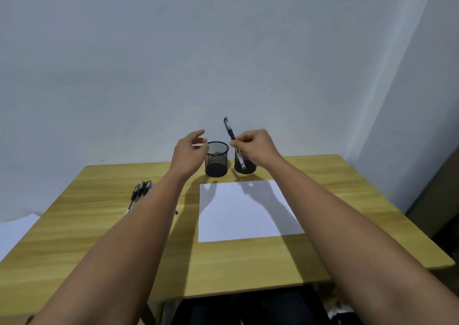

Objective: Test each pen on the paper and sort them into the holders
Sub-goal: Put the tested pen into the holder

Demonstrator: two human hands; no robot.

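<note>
Single head-worn wide-angle view, looking forward and slightly down from above the near edge of the desk (pixel 104 237), arms reaching away from camera, wall filling upper half
</note>
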